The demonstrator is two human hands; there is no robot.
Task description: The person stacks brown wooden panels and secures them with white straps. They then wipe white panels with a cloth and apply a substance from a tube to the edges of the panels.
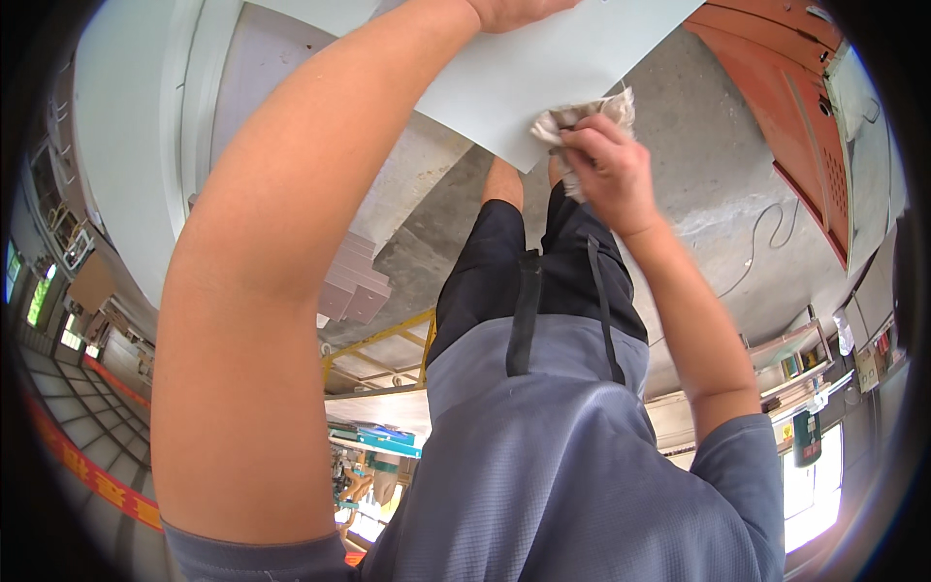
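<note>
A pale, flat panel [502,87] reaches in from the top of the view, one corner pointing down towards my legs. My right hand [611,167] grips a crumpled, off-white cloth [618,109] against the panel's right edge, close to that corner. At the top edge of the view, my left hand [513,11] lies at the panel; its fingers are partly cut off, so its grip cannot be made out.
An orange metal machine housing [771,87] stands on the right, with a cable [753,251] on the concrete floor. Stacked brownish boards [353,284] and a yellow metal frame [385,335] are at the left. Large pale panels [131,109] stand farther left.
</note>
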